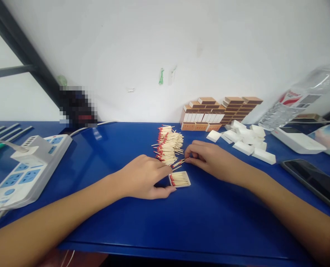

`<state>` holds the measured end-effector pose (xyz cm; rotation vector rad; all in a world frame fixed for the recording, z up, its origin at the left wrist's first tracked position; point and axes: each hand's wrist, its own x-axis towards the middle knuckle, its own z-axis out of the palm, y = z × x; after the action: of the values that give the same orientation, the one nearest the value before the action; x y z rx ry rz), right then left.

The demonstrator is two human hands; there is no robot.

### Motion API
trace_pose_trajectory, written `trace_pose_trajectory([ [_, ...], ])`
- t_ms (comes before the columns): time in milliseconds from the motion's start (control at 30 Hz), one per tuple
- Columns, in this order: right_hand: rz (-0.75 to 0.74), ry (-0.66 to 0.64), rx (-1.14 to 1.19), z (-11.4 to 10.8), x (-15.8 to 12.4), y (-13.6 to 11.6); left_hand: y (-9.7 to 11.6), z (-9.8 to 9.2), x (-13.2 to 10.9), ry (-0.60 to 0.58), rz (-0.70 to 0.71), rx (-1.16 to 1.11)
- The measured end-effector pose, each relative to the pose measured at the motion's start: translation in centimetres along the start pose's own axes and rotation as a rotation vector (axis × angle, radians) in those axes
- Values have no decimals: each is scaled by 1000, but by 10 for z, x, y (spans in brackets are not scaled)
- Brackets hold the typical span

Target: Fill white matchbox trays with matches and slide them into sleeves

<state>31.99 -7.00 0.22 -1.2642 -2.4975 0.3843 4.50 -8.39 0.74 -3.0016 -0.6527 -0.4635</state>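
A small white matchbox tray (190, 184) lies on the blue table, partly filled with matches (179, 179) whose red heads point left. My left hand (147, 178) grips the tray's left end, thumb at the near side and fingers at the far side. Just beyond it, my right hand (204, 157) pinches a few matches (181, 162) by their plain ends, red heads toward the left. Behind the hands is a large loose pile of matches (169, 144), mostly with heads to the left. My fingertips on the right are close to the pile's near right edge.
Stacked brown matchbox sleeves (201, 116) stand against the wall. Several white empty trays (244, 137) lie heaped at right, near a plastic bottle (295, 98), a white device (298, 140) and a phone (315, 181). A power strip (28, 174) with cables sits at left.
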Motion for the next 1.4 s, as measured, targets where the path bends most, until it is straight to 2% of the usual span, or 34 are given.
trace_pose_trajectory([
  [433,81,-70,-28,-9,-4,2,0,-1,0,-10,-12,-1],
  [733,51,-65,-14,-3,-5,4,-1,0,0,-21,-13,-1],
  [933,43,-32,46,-15,-8,-13,0,-1,1,-7,-19,21],
  [1167,-13,-174,118,-10,-11,-48,-2,-1,1,-4,-19,19],
  [1400,-45,-144,68,-6,-13,-49,-1,0,1,22,1,8],
])
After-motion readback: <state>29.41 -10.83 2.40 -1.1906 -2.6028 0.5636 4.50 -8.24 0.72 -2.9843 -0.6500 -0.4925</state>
